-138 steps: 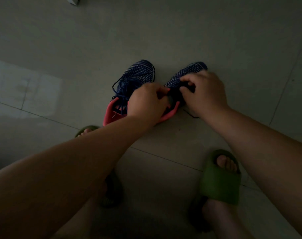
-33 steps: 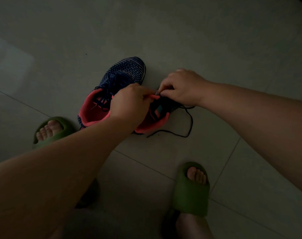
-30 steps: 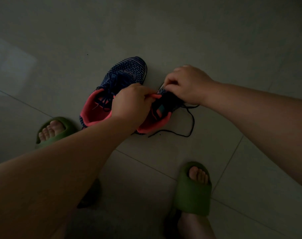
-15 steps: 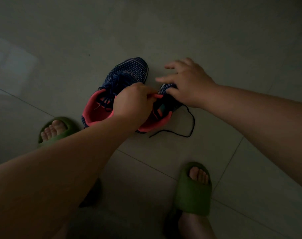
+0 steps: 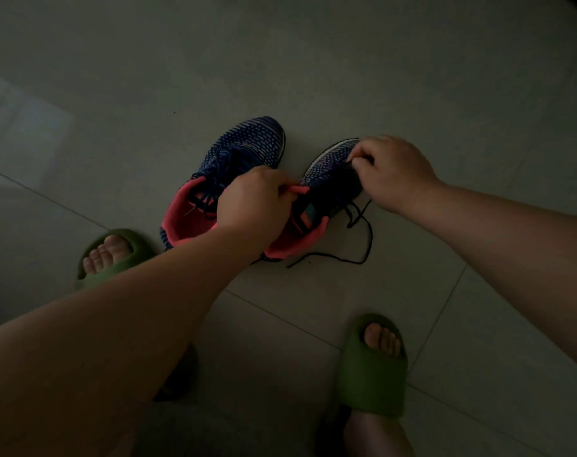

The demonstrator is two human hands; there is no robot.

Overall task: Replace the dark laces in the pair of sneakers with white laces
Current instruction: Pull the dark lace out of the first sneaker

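Two navy knit sneakers with pink lining stand side by side on the tiled floor. The left sneaker point(image 5: 247, 143) still carries its dark lace, tangled over its tongue. My left hand point(image 5: 254, 202) pinches the pink tongue of the right sneaker point(image 5: 330, 159). My right hand point(image 5: 392, 173) sits over that shoe's toe end, fingers curled and pinching the dark lace point(image 5: 363, 232) near the front eyelets. A loose length of this lace trails onto the floor to the shoe's right. No white laces are in view.
My two feet in green slides stand near the shoes: one point(image 5: 112, 255) at the left, one point(image 5: 372, 367) at the lower right. Grey floor tiles with thin grout lines stretch all around. The scene is dim.
My right hand, spread open above the toe half a second ago, has curled and come down on the lace near the toe. The left hand keeps hold of the tongue.
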